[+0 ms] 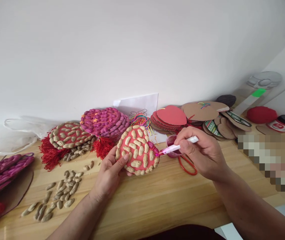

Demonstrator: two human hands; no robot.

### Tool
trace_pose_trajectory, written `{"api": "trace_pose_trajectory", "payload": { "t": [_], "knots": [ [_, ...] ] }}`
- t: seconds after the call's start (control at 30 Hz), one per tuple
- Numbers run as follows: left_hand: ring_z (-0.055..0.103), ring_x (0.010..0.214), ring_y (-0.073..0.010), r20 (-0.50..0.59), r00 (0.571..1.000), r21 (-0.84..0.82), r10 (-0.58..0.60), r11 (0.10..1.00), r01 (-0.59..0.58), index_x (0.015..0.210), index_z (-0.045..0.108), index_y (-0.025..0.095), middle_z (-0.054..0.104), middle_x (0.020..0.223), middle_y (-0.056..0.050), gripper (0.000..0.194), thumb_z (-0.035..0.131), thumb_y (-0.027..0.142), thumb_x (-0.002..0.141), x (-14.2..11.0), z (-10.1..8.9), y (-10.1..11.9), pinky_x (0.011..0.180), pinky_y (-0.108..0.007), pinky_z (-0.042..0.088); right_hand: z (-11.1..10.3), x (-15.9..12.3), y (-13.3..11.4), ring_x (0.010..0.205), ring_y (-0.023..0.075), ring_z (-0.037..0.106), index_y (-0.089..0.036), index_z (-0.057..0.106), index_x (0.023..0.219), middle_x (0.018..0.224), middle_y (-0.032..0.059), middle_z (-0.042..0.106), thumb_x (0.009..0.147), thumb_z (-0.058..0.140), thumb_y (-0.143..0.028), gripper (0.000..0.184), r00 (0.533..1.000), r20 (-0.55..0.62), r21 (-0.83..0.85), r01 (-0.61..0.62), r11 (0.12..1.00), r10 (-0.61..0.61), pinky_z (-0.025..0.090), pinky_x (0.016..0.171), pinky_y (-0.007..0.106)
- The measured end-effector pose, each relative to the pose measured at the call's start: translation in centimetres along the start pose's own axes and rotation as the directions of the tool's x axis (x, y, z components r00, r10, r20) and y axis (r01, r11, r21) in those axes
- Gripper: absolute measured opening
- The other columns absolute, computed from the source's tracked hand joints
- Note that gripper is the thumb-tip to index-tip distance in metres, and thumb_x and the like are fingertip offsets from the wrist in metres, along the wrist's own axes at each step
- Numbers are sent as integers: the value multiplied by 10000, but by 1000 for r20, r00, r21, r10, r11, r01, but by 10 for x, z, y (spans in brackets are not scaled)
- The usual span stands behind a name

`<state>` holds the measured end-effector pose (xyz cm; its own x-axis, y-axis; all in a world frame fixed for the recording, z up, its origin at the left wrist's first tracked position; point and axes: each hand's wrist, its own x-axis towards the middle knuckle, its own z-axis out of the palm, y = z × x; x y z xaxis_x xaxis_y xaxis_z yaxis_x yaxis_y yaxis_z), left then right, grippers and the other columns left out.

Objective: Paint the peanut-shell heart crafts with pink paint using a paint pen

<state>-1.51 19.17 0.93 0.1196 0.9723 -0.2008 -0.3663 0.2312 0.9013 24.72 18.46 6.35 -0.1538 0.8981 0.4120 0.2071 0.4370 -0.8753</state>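
My left hand [111, 171] grips the lower left edge of a red heart-shaped board [140, 154] covered with whole peanuts, thumb on its front. In my right hand [202, 151] is a white-handled paintbrush [182, 145], pinched between thumb and fingers. Its magenta-stained tip touches a peanut at the board's right edge. One or two peanuts there are coated in magenta, while the others I see on this board are plain tan. Partly hidden behind my right hand stands a small clear cup [171, 141] with magenta paint in it.
Loose peanuts [63, 190] lie on the wooden table at left. Behind them are a tasselled peanut board [71, 135] and magenta-painted boards [104, 121]. Red cardboard hearts [171, 116], brown cardboard pieces [199, 110], red scissor handles [187, 166] and red yarn [261, 114] are at right.
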Motion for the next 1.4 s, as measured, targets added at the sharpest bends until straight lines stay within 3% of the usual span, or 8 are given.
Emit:
{"api": "trace_pose_trajectory", "payload": {
  "t": [0.4,0.73,0.9,1.03,1.23,1.4],
  "knots": [
    [634,561,-144,39,998,-29,-52,998,53,1252,656,192,752,896,-61,544,862,299,759,-1,2,2,455,-217,499,-2,1,6,768,189,576,-229,609,869,790,38,603,1009,557,-438,257,995,91,-8,-39,999,39,460,673,343],
    [612,522,-128,8,999,-41,-43,998,43,1244,672,177,762,888,-68,562,873,284,730,-6,10,5,438,-211,471,1,2,7,580,138,490,-216,603,869,682,1,558,959,609,-542,339,993,57,91,-108,990,103,418,539,291],
    [603,503,-115,12,998,-36,-56,998,56,1253,662,182,756,855,-60,568,872,276,734,-5,8,4,436,-193,450,1,2,8,599,148,500,-222,615,869,678,4,546,958,612,-536,327,996,52,79,-77,994,73,429,543,295],
    [614,534,-126,50,998,-15,-42,999,43,1254,650,181,752,881,-67,532,847,294,774,-2,3,1,467,-212,481,0,2,11,678,167,537,-220,615,869,736,20,568,992,576,-470,281,995,102,6,-18,1000,17,462,627,328],
    [593,534,-127,63,998,9,-25,1000,24,1244,650,184,706,787,-27,502,836,295,792,-4,4,1,471,-212,473,0,0,16,736,174,544,-227,601,915,805,25,586,1010,561,-366,173,997,61,-51,45,998,-42,475,728,370],
    [613,550,-126,45,999,-15,-21,1000,22,1268,628,183,747,913,-62,541,842,278,781,-5,7,3,463,-207,476,-1,-1,14,749,184,572,-231,620,903,802,29,602,1006,565,-381,190,996,73,-30,47,998,-45,468,731,369]
  ]
}}
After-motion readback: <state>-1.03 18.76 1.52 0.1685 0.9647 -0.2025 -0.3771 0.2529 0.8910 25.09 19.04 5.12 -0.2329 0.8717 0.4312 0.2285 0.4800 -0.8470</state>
